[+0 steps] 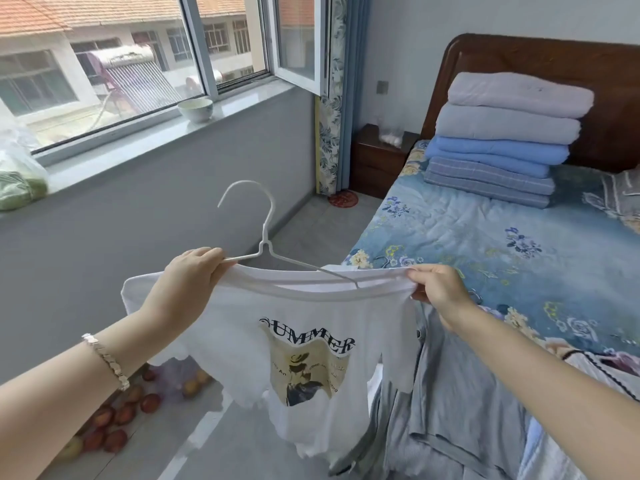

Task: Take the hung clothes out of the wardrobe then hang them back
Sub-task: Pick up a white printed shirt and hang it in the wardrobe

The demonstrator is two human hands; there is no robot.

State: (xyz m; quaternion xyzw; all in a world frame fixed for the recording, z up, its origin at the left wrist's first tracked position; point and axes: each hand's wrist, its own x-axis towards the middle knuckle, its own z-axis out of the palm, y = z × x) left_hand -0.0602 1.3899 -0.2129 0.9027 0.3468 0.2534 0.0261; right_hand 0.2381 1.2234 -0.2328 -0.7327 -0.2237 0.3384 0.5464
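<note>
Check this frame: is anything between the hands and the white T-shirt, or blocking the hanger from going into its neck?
Nothing visible. The left hand pinches the T-shirt collar together with the hanger arm, and the right hand holds the collar's other side. One hanger arm already passes into the stretched neck opening. The wardrobe is out of view.

One white wire hanger [265, 237]; one white printed T-shirt [304, 344]; five folded quilts [502, 140] stacked; one pale ceramic bowl [195, 109]; two bare hands, left [194, 275] and right [438, 289], were visible.
</note>
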